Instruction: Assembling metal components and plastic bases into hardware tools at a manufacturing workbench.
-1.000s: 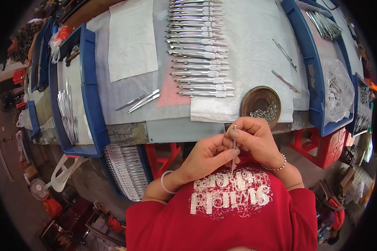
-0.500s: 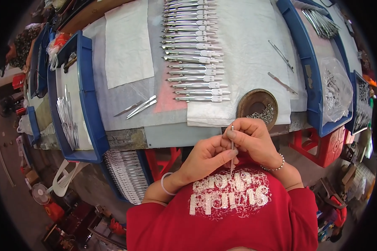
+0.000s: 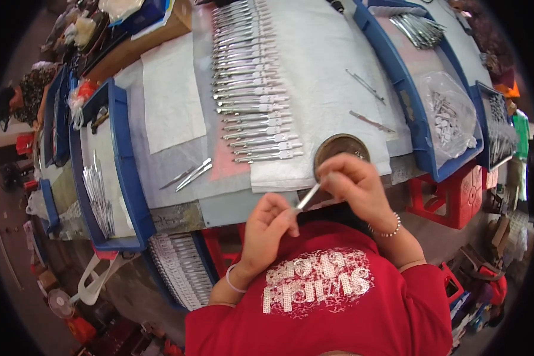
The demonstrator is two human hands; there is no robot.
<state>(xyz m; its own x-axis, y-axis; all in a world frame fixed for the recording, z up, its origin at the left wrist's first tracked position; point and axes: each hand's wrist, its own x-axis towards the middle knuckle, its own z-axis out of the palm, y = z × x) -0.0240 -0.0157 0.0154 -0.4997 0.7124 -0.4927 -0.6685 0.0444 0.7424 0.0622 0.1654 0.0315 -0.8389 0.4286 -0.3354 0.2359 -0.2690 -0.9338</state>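
Observation:
A slim silvery metal piece (image 3: 308, 196), like the leg of a drawing compass, slants between my hands just off the table's front edge. My left hand (image 3: 263, 230) is closed in a pinch on its lower end. At its upper end my right hand (image 3: 362, 188) has thumb and fingertips together, somewhat blurred. That hand partly covers a round brown dish (image 3: 338, 142), which held small metal parts half a second ago. Beyond, a long row of metal drawing compasses (image 3: 252, 98) lies side by side on white cloth.
A few loose metal legs (image 3: 194, 174) lie on the left, with thin metal tools (image 3: 371, 121) on the right. Blue trays (image 3: 127, 160) with metal parts flank the table. A bag of small parts (image 3: 448, 121) sits in the right blue tray (image 3: 418, 130). Red stools (image 3: 457, 199) stand below.
My hands have moved apart and a little left, and the metal piece has tipped from upright to slanting. The whole view has shifted slightly.

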